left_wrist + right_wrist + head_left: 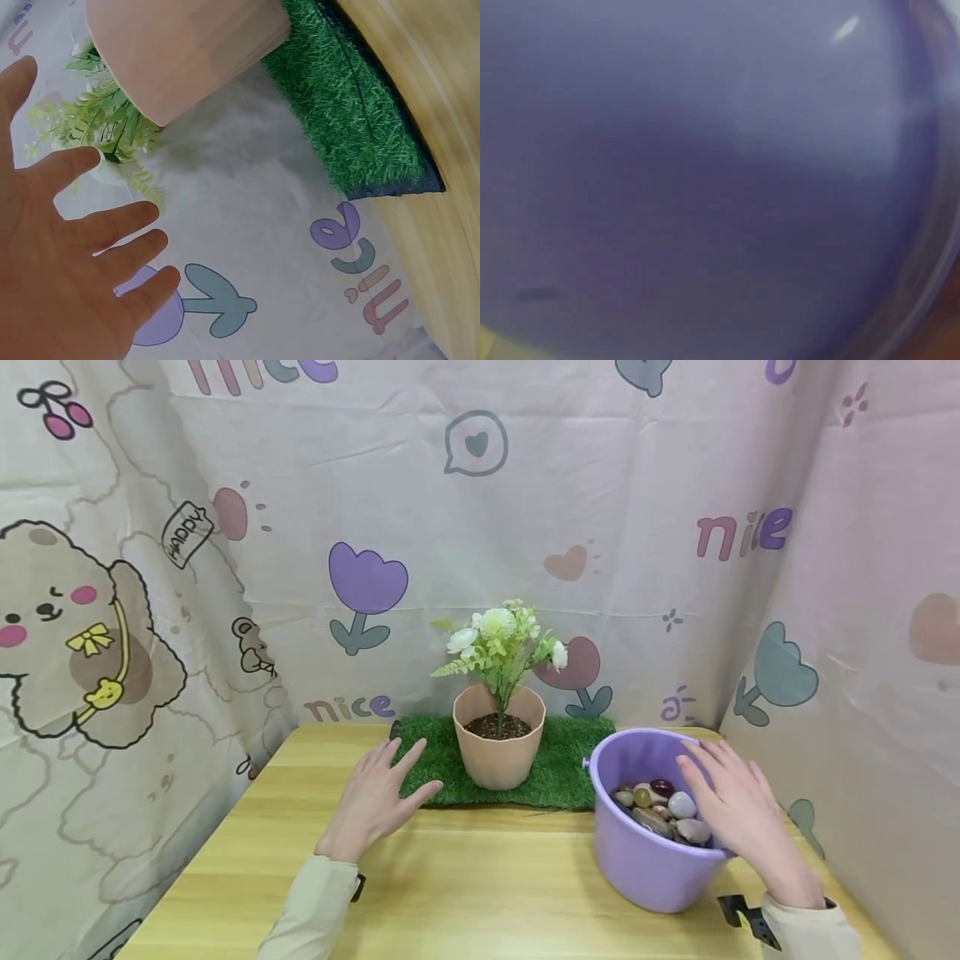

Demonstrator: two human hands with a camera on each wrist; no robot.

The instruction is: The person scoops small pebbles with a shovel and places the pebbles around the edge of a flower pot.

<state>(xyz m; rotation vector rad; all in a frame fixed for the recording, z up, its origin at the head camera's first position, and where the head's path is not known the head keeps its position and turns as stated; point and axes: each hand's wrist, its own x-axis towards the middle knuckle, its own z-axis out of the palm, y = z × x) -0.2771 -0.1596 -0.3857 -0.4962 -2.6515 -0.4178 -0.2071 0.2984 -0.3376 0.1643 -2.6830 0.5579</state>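
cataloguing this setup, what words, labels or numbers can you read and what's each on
"HAPPY": a sign printed on the cloth, left
"nice": cloth, just above the table
"nice": cloth, right, c partly hidden in a fold
"nice": cloth, upper left, tops cut off
Purple letter, top right: cut off, unreadable

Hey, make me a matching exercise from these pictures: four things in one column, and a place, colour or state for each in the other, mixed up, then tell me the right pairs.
Column one
1. Flower pot
2. Stones
3. Left hand
4. Bucket

Column two
A. Purple all over
B. Fingers spread, holding nothing
C. Standing on the grass mat
D. Lying inside another thing on the list

Right pairs: 1-C, 2-D, 3-B, 4-A.
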